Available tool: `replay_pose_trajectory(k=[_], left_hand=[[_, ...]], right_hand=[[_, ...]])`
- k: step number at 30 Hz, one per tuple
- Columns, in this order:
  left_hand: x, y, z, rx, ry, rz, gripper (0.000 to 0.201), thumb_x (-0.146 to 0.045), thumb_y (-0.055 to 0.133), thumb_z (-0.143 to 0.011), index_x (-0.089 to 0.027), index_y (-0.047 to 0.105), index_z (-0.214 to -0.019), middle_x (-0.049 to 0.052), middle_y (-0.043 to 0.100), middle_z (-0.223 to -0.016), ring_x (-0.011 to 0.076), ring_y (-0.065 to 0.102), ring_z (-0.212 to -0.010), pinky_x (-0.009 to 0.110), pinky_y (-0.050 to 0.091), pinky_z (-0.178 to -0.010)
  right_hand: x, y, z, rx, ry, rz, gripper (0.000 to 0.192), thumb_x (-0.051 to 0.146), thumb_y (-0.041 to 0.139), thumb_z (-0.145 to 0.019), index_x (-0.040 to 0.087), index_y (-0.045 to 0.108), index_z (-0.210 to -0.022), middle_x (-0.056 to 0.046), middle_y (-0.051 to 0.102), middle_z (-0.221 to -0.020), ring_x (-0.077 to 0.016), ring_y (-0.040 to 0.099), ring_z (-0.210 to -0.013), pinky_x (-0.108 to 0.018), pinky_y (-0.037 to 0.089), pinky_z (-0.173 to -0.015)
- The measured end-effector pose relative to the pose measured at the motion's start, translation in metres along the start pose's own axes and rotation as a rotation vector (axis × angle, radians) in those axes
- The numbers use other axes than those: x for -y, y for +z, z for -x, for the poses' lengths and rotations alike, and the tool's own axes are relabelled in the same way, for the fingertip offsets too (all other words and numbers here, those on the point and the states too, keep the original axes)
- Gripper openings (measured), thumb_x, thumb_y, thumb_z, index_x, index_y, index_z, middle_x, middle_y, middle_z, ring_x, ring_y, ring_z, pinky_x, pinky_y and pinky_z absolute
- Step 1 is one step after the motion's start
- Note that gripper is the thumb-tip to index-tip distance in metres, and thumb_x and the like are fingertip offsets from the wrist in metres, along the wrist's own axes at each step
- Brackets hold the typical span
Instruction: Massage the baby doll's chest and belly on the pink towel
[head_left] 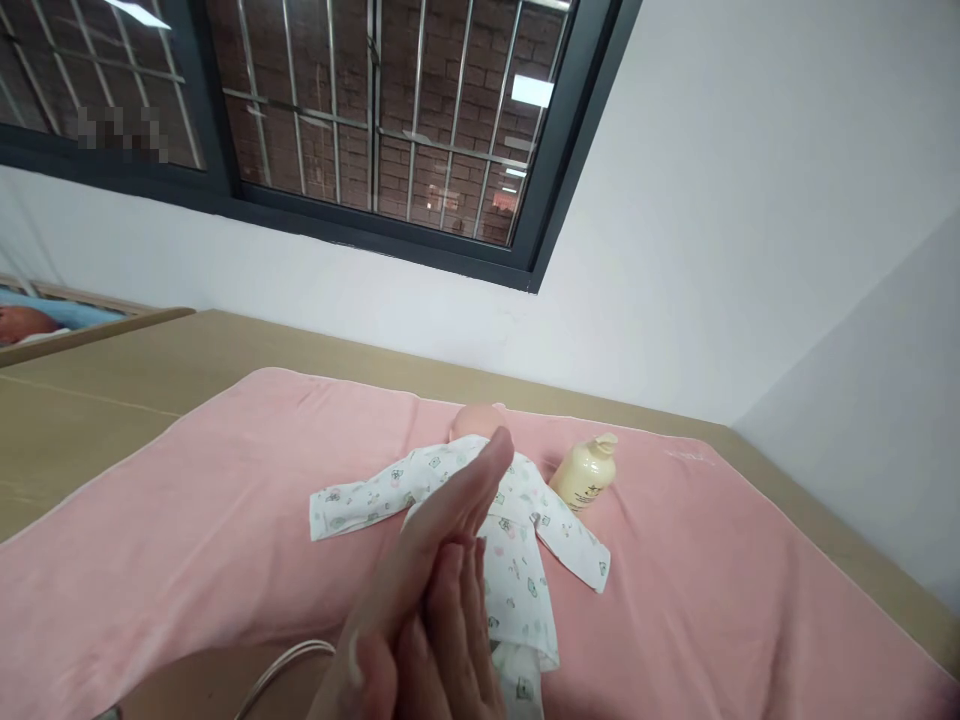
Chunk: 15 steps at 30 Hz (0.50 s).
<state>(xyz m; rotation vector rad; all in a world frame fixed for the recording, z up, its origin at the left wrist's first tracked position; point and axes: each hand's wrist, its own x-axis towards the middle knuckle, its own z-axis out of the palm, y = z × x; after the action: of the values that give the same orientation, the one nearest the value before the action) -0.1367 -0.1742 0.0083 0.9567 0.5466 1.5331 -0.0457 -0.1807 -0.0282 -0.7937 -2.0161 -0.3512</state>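
My left hand (409,570) and my right hand (461,630) are pressed palm to palm at the lower middle, with fingers stretched out and nothing visible between them. Behind them a baby doll lies on its back, its bald head (474,421) partly hidden by my left fingertips. It wears a white printed top (517,575) with both sleeves spread wide, and matching trousers (519,680). My hands cover part of its body. Beside its shoulder, on the right, a pale yellow pump bottle (586,472) leans at a tilt.
A pink blanket (697,570) covers most of the wooden tabletop (97,410). At the far left another doll (26,322) lies on blue cloth. A white wall and a barred, dark-framed window (382,215) rise behind. A thin white loop (281,660) shows at lower left.
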Motion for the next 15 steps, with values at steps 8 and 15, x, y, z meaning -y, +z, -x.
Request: replay_pose_trajectory(k=[8, 15], left_hand=[[-0.018, 0.001, -0.035, -0.052, 0.119, -0.081, 0.052, -0.053, 0.053, -0.094, -0.026, 0.057, -0.138, 0.008, 0.056, -0.15, 0.0347, 0.037, -0.15, 0.055, 0.031, -0.125], [0.076, -0.032, -0.085, -0.064, -0.009, -0.417, 0.043, -0.05, 0.052, -0.095, -0.023, 0.061, -0.127, 0.011, 0.061, -0.143, 0.0303, 0.05, -0.14, 0.048, 0.039, -0.117]], right_hand=[[-0.013, 0.001, -0.01, -0.274, -0.049, -0.195, 0.041, 0.03, 0.051, -0.103, 0.013, 0.055, -0.14, -0.011, 0.078, -0.108, -0.0205, 0.077, -0.099, -0.026, 0.065, -0.084], [-0.088, -0.008, -0.021, -0.136, 0.04, -0.287, 0.036, 0.009, 0.047, -0.092, 0.023, 0.067, -0.119, -0.003, 0.078, -0.089, -0.0167, 0.075, -0.077, -0.028, 0.062, -0.069]])
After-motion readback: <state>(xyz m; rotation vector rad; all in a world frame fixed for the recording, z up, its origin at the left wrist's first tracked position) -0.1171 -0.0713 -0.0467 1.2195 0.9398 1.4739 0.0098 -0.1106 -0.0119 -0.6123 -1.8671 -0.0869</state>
